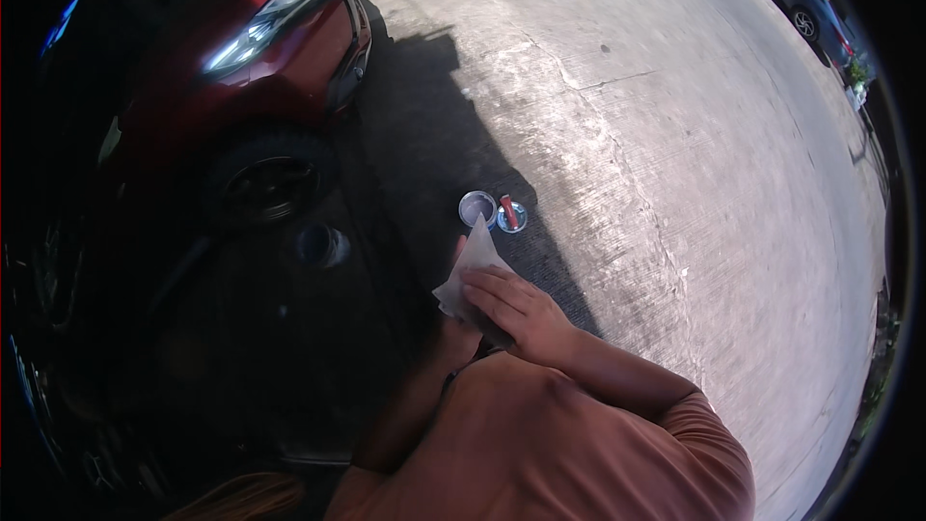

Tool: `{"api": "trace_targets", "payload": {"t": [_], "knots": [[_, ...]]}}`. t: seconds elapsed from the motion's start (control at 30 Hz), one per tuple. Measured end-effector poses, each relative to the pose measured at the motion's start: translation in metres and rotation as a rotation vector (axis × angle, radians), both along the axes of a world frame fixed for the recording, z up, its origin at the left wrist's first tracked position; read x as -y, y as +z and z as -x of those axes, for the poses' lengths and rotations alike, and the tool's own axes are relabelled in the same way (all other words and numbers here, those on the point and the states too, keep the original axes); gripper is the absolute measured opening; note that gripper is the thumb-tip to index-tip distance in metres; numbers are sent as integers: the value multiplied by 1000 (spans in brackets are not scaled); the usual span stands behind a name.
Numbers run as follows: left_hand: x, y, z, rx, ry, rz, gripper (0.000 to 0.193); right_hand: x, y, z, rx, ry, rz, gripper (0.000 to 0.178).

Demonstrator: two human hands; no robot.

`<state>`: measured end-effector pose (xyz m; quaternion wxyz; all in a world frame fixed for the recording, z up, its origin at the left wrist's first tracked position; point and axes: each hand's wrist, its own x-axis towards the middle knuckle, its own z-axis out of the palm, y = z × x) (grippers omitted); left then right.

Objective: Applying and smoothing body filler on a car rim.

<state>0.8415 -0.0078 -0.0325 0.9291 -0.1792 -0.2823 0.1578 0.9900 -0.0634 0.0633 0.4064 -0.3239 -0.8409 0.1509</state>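
Observation:
A thin white cloth (475,265) is held between my two hands in front of my chest, one corner pointing up and away. My right hand (509,307) lies over it from the right, its fingers together and pressed onto the cloth. Underneath and to the left, my left hand (457,336) holds the cloth from below; most of its fingers are hidden, with just a fingertip showing beyond the cloth's left edge. Past the cloth on the ground stands an open round tin (473,205) with greyish contents. Beside it is a round blue lid (518,219) with a red object (507,210) lying across it.
A red car (289,87) fills the left, its front wheel (265,185) in deep shade. A dark bucket-like container (323,247) stands near that wheel. Sunlit concrete (733,193) stretches to the right, with a blue car (805,10) at the far right.

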Motion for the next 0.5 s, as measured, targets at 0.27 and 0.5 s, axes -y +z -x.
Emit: {"api": "trace_targets", "payload": {"t": [0.27, 0.5], "knots": [[11, 6, 16, -864, 312, -50, 49, 8, 6, 7, 86, 135, -79, 57], [-23, 42, -13, -1296, 610, -211, 43, 11, 9, 13, 58, 91, 38, 61]]}}
